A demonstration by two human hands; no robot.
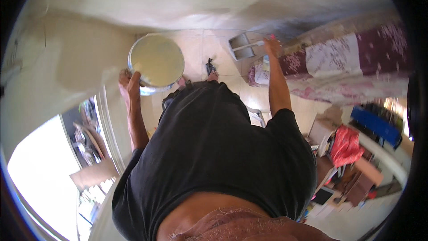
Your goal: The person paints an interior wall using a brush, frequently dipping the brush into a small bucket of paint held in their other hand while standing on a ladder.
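Observation:
My left hand (130, 82) is closed on the rim of a large round bucket (158, 60), thumb over the edge. The bucket's inside looks pale yellow; I cannot tell whether that is liquid or the bare wall. Out to the right, my right hand (273, 47) is closed round the end of a pale handle. That handle leads to a grey, rectangular, dustpan-like scoop (241, 47) over the tiled floor. Something small and pink shows beside the right fingers. Between the two hands, a small black item (210, 66) lies by my bare foot (213, 76).
A bed or mattress with maroon and white floral cloth (339, 56) runs along the right. Pale walls (214, 4) stand ahead and left. A bright doorway (49, 169) opens at lower left. Boxes and a red plastic bag (346, 146) clutter the lower right.

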